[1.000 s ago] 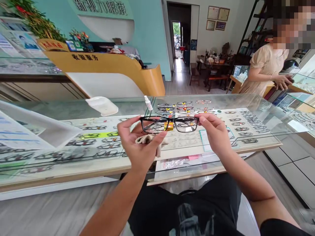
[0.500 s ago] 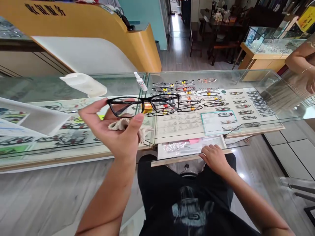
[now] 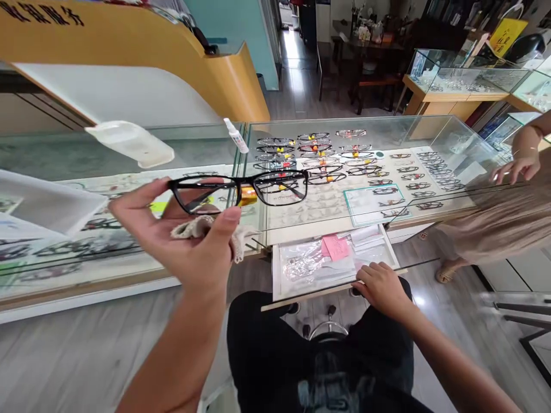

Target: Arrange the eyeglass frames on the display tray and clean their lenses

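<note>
My left hand (image 3: 198, 252) is closed on a pair of black-framed eyeglasses (image 3: 238, 182), held up over the glass counter. A yellow-orange tag sits at the bridge of the glasses. A crumpled beige cloth (image 3: 191, 228) lies in the same palm, under the frame. My right hand (image 3: 381, 287) has its fingers hooked over the front edge of a pulled-out drawer (image 3: 310, 298). Inside that drawer are clear plastic packets (image 3: 301, 264), pink paper slips (image 3: 336, 246) and white papers.
On the glass counter (image 3: 258, 123) stand a white plastic holder (image 3: 131, 142), a small white bottle (image 3: 236, 136) and an open white box (image 3: 77, 206). Rows of spectacle frames (image 3: 322, 169) lie under the glass. At the right, another person's hand (image 3: 519, 166) hovers by the counter.
The drawer has slid further out toward me with my right hand on its edge, showing more inside. The other person has come closer at the right. The view has shifted slightly.
</note>
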